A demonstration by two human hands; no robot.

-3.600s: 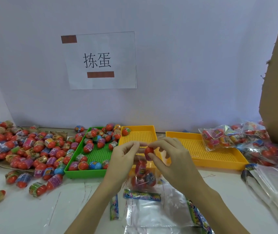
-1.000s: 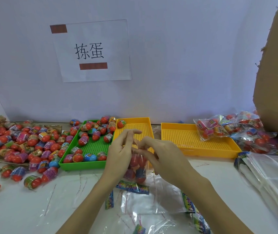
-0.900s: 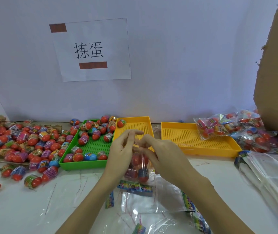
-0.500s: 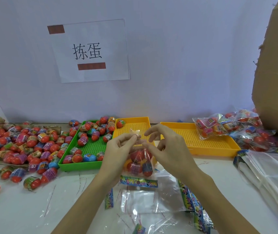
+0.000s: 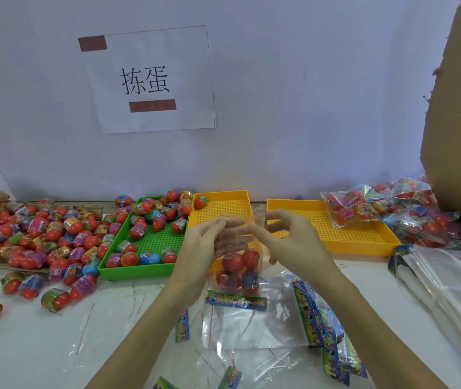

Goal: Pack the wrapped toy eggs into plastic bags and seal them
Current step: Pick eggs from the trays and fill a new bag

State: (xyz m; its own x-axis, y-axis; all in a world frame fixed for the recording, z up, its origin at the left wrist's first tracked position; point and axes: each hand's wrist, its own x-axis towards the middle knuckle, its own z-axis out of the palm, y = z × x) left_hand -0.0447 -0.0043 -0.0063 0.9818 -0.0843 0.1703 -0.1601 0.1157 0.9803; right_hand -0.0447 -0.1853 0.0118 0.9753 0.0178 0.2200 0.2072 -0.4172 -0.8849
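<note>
Above the table (image 5: 27, 346), the left hand (image 5: 205, 242) and right hand (image 5: 291, 240) each pinch in their grip the mouth of a plastic bag (image 5: 239, 265), which hangs vertically, eggs (image 5: 240, 261) at bottom.

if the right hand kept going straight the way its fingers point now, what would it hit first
The right hand points left, toward the left hand, across the top of the egg-filled bag that both pinch. It would probably meet the left hand's fingertips first, just across a small gap; depth is hard to judge.
</note>
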